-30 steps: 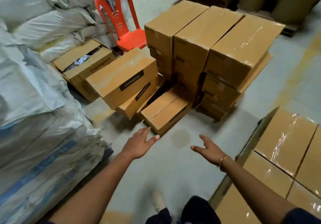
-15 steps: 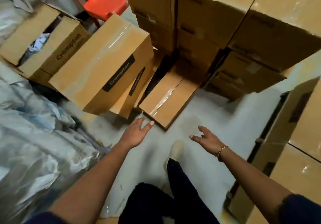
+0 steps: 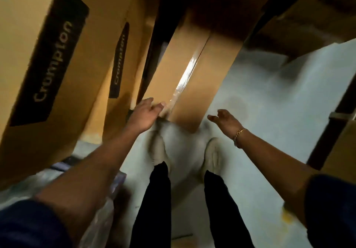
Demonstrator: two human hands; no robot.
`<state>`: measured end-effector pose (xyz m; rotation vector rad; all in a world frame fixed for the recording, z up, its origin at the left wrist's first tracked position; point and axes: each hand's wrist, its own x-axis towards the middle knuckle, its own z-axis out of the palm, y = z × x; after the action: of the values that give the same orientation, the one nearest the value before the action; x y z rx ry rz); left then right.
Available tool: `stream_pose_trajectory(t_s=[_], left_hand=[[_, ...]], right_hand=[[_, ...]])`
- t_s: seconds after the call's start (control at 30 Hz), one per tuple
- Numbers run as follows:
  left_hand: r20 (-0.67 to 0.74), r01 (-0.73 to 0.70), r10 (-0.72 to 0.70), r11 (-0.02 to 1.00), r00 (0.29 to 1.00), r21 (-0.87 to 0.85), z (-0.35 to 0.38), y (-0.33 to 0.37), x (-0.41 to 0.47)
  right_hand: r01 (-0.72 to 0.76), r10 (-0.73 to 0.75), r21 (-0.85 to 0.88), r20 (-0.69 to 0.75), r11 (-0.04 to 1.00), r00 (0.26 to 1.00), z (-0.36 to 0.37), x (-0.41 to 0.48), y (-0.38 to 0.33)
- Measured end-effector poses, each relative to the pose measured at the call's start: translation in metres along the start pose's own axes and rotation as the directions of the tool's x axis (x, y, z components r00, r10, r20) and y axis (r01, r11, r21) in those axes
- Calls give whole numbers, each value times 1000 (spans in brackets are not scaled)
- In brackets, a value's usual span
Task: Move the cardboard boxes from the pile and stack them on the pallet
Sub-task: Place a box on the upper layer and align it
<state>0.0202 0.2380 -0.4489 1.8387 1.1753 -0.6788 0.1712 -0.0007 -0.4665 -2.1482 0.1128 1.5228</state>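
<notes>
A flat cardboard box [image 3: 194, 74] with a shiny tape seam lies on the floor right in front of my feet. My left hand [image 3: 143, 114] reaches its near left corner with the fingers stretched out, touching the edge. My right hand [image 3: 224, 119] hovers open just to the right of the box's near end, apart from it. A large tilted box [image 3: 63, 59] printed "Crompton" leans at the left, with a second labelled box [image 3: 123, 65] behind it. Stacked boxes [image 3: 308, 13] of the pile fill the top right in shadow.
Grey concrete floor [image 3: 279, 101] spreads to the right. A cardboard box on the pallet [image 3: 342, 151] shows at the right edge. Plastic-wrapped sacks [image 3: 100, 205] lie at the lower left. My shoes [image 3: 212, 155] stand close to the flat box.
I have stepped in and bent low, so the boxes fill the view. My left hand moved forward onto the flat box's near corner; my right hand moved closer to its right side.
</notes>
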Motion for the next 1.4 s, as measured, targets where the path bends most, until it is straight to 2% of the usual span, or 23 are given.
stream_pose_trajectory(t_s=[0.13,0.23,0.4,0.5,0.73,0.87,0.97,1.13,1.4], left_hand=[[-48,-29,30,999,998,16,8,-12,91],[-35,-23,24,999,999,31,16,-21,146],[10,91,-90,989,996,-114,24,-36,178],[34,84,-80,990,996,-115,25,-39,174],[72,33,-29,998,997,-48,7,-35,111],[59,67,-59,987,997,-148,-3,-11,56],[29,65,-61,981,998,-183,-12,7,17],[33,81,-76,984,997,-159,-42,30,-41],[72,5,8,985,997,-173,-97,84,-156]], right_hand=[[-91,97,127,-42,988,994,37,83,15],[-142,157,250,-44,958,987,65,128,33],[-142,155,382,-3,913,988,90,145,40],[-112,126,402,-8,909,992,92,135,41],[-9,86,468,-143,884,986,73,61,46],[44,100,627,-194,778,976,63,6,35],[32,120,702,-166,711,979,49,-34,23],[-37,145,666,-107,745,984,21,-97,10],[-125,228,626,-87,769,970,-22,-238,-21]])
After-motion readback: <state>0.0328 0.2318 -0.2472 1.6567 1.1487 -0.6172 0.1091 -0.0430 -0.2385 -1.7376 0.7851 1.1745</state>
